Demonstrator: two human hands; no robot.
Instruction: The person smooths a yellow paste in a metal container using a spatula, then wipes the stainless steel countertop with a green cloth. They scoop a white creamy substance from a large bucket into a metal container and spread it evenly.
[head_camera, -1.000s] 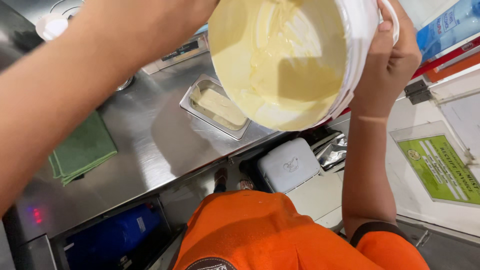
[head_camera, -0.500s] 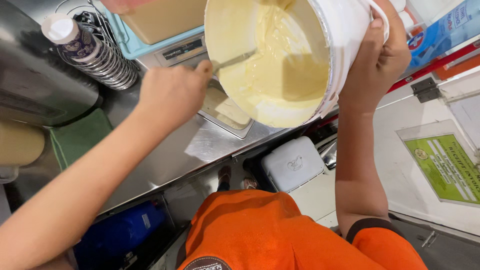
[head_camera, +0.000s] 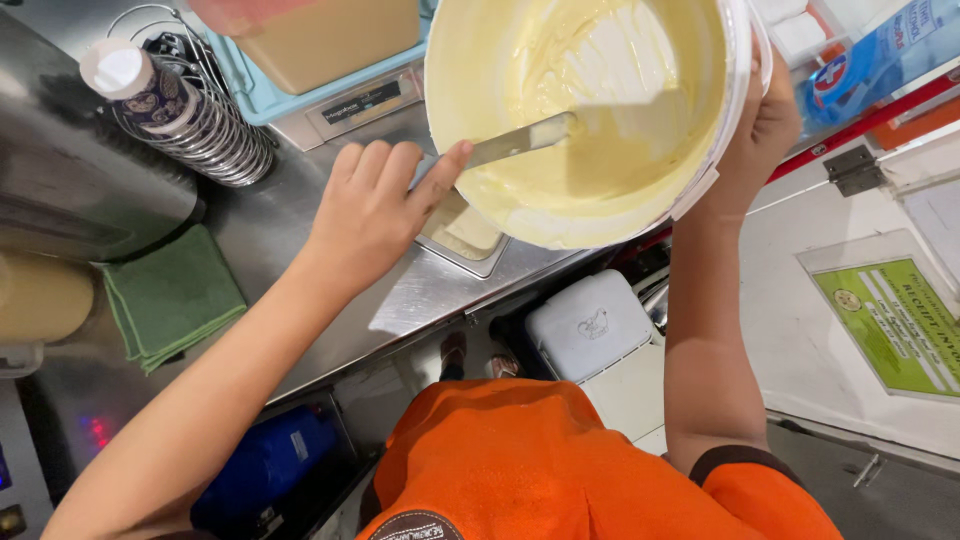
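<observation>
A large white plastic bucket (head_camera: 600, 120) is held tilted, mouth toward the camera, above the edge of the stainless-steel desk (head_camera: 330, 250). Its inner wall is coated with pale yellow cream (head_camera: 560, 170), pooled thickest along the lower side.

The right hand (head_camera: 765, 125) is clenched on the bucket's rim and outer wall, on the side away from the desk. The left hand (head_camera: 375, 205) is closed around the handle of a flat metal spatula (head_camera: 525, 140); the handle is hidden in the grip, and the blade reaches over the rim into the bucket, its tip lying against the cream-smeared wall.

A small rectangular metal tray (head_camera: 465, 235) sits on the desk directly under the bucket's lower lip, just beside the left hand, and is partly covered by both.

Risks, as judged:
- The bucket is carried by one hand only. A slip on a greasy rim could let it drop or swing.
- Cream scraped toward the lower lip could miss the small tray and land on the desk or on the floor below.
- A hard push of the blade could turn the bucket in the right hand.

Also noted: a folded green cloth (head_camera: 170, 295) on the desk, and a wire rack (head_camera: 205, 130) holding a white-capped bottle (head_camera: 135, 80).
</observation>
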